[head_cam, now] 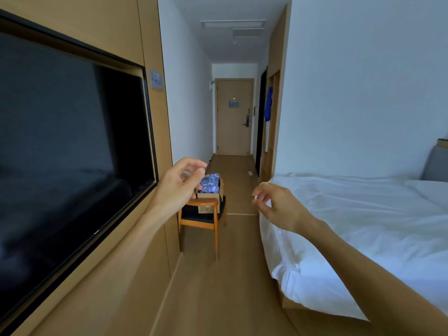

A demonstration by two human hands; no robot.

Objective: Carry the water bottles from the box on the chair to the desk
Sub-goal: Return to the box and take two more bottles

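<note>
While both arms reach forward, the left hand point(180, 183) hangs empty with fingers loosely curled, in front of the chair point(203, 215). On the chair sits the box point(209, 199) holding the water bottles point(210, 183). Right of the chair, the right hand point(276, 205) is also empty, half-curled, beside the bed point(363, 226).

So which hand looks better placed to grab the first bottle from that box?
Probably the left hand: it is raised on the side of the chair, in line with the box of bottles. The right hand hangs beside the bed. Both are empty and far off.
</note>
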